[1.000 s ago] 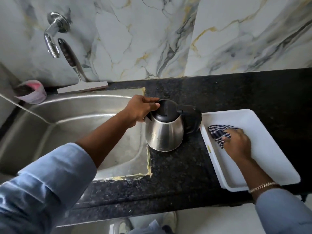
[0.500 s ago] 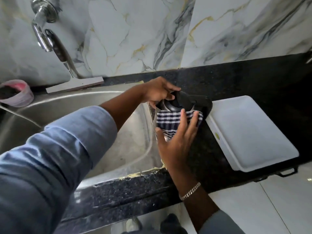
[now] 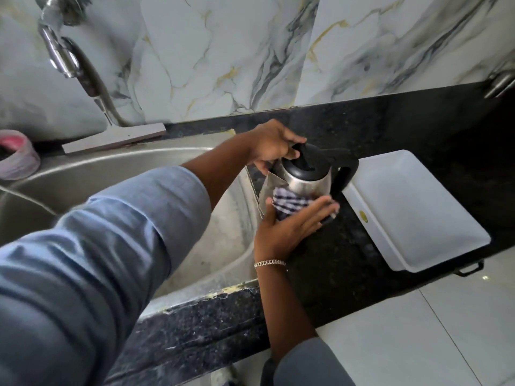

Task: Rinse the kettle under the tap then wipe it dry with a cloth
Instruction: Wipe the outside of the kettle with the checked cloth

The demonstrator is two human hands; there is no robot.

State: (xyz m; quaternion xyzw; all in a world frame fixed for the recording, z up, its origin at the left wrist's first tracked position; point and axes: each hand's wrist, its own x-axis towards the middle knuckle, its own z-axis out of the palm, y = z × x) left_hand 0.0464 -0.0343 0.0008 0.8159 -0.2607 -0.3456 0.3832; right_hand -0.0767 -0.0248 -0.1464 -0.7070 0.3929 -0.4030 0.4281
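A steel kettle [image 3: 303, 179] with a black lid and black handle stands on the dark counter, just right of the sink. My left hand [image 3: 274, 146] grips its lid and upper rim from the left. My right hand [image 3: 292, 227] presses a blue-and-white checked cloth [image 3: 289, 204] flat against the lower front of the kettle's body. The cloth hides the kettle's base. The tap [image 3: 60, 55] sticks out of the marble wall at the upper left, above the sink, with no water showing.
The steel sink [image 3: 111, 179] fills the left half. A white tray [image 3: 412, 210] lies on the black granite counter [image 3: 348, 263] right of the kettle. A squeegee [image 3: 111, 135] leans behind the sink, and a pink tub [image 3: 16, 154] sits at far left.
My right hand took the cloth out of the tray, brought it to the kettle and has slid it down from the upper body to the lower front. My left hand stays on the lid.
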